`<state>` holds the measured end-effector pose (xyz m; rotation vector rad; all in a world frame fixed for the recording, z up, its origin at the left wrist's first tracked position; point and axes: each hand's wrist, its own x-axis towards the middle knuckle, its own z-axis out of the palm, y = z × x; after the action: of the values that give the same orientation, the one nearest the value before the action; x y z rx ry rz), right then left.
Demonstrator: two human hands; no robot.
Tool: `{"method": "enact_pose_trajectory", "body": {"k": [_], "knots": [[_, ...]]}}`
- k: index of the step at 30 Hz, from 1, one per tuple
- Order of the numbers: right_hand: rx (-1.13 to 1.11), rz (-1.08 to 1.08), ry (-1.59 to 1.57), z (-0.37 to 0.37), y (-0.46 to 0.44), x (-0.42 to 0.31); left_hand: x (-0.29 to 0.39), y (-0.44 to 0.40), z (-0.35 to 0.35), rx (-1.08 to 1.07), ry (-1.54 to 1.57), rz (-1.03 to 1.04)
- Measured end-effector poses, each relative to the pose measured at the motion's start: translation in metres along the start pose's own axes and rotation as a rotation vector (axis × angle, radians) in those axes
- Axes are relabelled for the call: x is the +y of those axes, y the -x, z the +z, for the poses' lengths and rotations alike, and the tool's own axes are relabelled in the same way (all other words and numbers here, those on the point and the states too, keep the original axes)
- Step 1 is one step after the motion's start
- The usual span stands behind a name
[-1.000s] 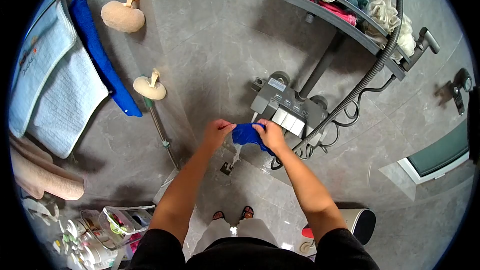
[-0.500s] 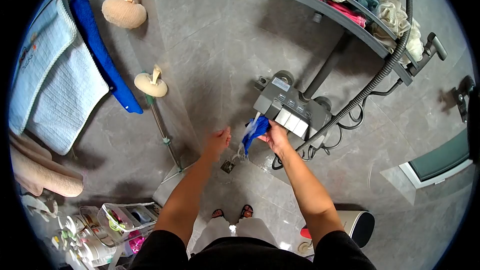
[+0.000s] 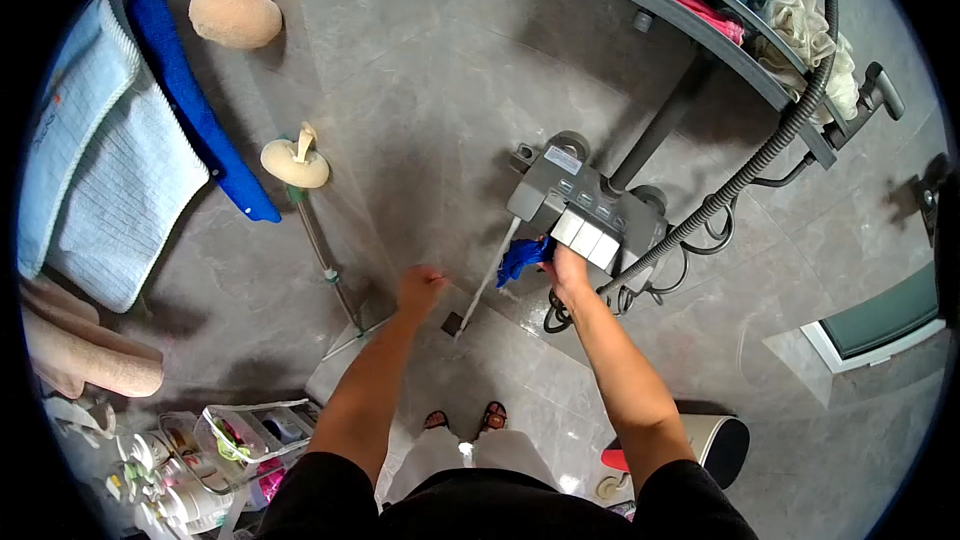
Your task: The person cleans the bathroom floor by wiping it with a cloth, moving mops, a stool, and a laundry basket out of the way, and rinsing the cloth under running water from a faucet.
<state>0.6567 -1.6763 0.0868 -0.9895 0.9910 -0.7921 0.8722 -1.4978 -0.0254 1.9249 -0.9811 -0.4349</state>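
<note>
A grey shower unit (image 3: 585, 195) with white push keys (image 3: 586, 238) is fixed to the wall. From its spout a stream of water (image 3: 489, 278) falls slantwise to the floor drain (image 3: 452, 324). My right hand (image 3: 568, 274) holds a bunched wet blue cloth (image 3: 522, 259) just right of the stream. Its fingers are partly hidden against the front of the keys. Left of the stream, my left hand (image 3: 422, 288) hangs in the air with curled fingers, and nothing shows in it.
A ribbed shower hose (image 3: 735, 180) loops down the right side. Above is a shelf (image 3: 690, 35) with bath puffs (image 3: 800, 30). Towels (image 3: 130, 190) hang at left, near a pole (image 3: 325, 260). A basket of toiletries (image 3: 255, 435) stands lower left, a bin (image 3: 715, 450) lower right.
The blue cloth has moved out of the water, up and right with my right hand, which now reaches the white keys. My left hand has shifted slightly left. The stream now falls freely.
</note>
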Motion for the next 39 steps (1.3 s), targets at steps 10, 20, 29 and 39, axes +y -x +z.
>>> {"method": "enact_pose_trajectory", "body": {"k": [10, 20, 29, 39], "knots": [[0.001, 0.053, 0.052, 0.019, 0.022, -0.021, 0.033, 0.001, -0.001, -0.231, 0.173, -0.002], [-0.184, 0.236, -0.358, 0.005, 0.002, -0.005, 0.087, -0.016, 0.03, -0.369, 0.366, 0.081], [0.092, 0.162, -0.341, 0.0, 0.006, -0.017, 0.013, -0.014, 0.017, -0.14, -0.06, 0.084], [0.092, 0.189, -0.246, 0.011, 0.014, -0.016, -0.022, -0.011, 0.045, -0.321, 0.197, -0.03]]}}
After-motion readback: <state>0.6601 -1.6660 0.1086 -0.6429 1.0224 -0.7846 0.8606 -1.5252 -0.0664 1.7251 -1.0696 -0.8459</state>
